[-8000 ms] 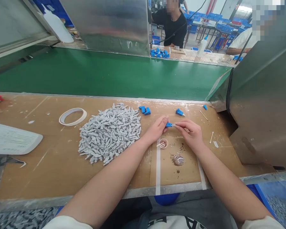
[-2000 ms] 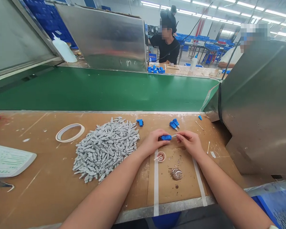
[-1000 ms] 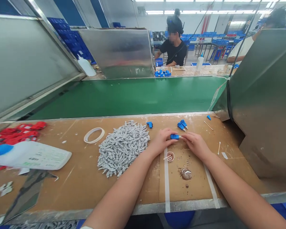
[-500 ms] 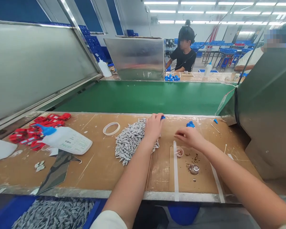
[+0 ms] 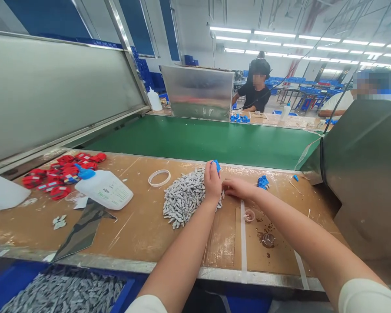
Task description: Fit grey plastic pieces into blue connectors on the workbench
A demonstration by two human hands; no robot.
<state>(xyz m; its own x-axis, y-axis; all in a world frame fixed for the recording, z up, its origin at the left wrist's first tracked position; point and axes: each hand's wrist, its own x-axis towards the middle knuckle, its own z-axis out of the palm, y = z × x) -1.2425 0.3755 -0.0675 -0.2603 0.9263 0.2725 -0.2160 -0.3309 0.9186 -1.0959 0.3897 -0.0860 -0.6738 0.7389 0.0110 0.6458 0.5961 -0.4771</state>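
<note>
My left hand (image 5: 211,184) is closed around a small blue plastic part (image 5: 216,165), raised at the far right edge of a heap of small grey pieces (image 5: 184,198). Just to its right, my right hand (image 5: 239,188) reaches in with fingers bent together at the heap's right edge. Whatever lies between those fingertips is too small to make out; a grey piece shows close by them. Further right on the cardboard-covered bench rests a small cluster of blue parts (image 5: 263,182).
A roll of tape (image 5: 159,178), a white bottle with blue cap (image 5: 106,189) and red parts (image 5: 63,174) lie leftward. Nearer me are a small clear cup (image 5: 249,215) and a glass dish (image 5: 268,239). A green conveyor belt (image 5: 195,137) runs behind; co-workers sit beyond.
My right hand has moved left to the heap's edge beside my left hand. My left hand has turned more upright, showing more of the blue part. The camera view has tilted up slightly.
</note>
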